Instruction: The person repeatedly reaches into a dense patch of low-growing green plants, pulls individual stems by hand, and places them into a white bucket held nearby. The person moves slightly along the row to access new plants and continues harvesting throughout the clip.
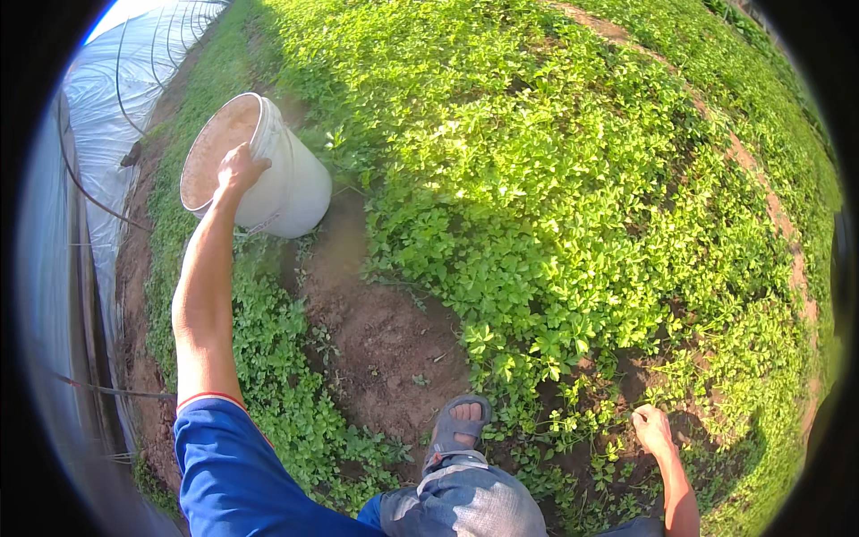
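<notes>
My left hand (241, 169) grips the near rim of a white plastic bucket (295, 178), its thumb pointing along the outside wall. The bucket leans with its mouth turned towards the left, and a pale brown layer coats the inside; whether that is dirt or contents cannot be told. Low at the right, my right hand (651, 427) hangs just over the leafy green plants (557, 322), which look like celery or parsley. Its fingers are curled together, and anything between them is hidden.
A sandalled foot (462, 423) stands at the edge of a bare soil path (386, 335). Low greenery (282, 362) borders the path on the left. Beyond it are plastic sheeting (100, 114) and thin bent hoops (94, 201). A narrow dirt strip (772, 201) curves along the bed's right side.
</notes>
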Tool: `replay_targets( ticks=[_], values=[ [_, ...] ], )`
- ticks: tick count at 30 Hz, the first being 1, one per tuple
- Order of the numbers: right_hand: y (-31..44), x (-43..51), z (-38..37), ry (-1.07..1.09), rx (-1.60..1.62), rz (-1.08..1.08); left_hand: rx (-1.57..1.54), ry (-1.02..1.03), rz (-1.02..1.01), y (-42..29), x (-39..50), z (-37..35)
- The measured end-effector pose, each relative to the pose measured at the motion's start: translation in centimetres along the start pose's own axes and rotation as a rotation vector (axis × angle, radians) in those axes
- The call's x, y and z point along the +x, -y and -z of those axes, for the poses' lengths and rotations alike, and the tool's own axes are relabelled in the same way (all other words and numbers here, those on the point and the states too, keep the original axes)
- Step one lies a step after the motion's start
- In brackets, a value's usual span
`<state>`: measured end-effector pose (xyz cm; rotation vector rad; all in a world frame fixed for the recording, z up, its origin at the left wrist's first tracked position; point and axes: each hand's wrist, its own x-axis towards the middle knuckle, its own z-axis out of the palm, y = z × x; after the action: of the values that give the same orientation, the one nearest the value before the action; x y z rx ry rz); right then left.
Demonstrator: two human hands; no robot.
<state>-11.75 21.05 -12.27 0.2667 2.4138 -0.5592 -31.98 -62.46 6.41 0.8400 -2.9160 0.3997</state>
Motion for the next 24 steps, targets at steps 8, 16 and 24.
replay_targets(
  ticks=[8,16,24],
  values=[
    [-1.9,-2.9,-0.4,-0.059,0.145,-0.125,-0.302,-0.098,-0.298,9.2,12.5,-4.8],
    [2.1,-2.0,-0.7,-0.008,-0.073,0.108,0.066,-0.394,-0.237,8.7,14.5,-10.8],
    [5.6,-0.7,-1.6,-0.045,0.155,0.238,0.166,-0.065,-0.02,-0.2,7.0,-5.3]
  ],
)
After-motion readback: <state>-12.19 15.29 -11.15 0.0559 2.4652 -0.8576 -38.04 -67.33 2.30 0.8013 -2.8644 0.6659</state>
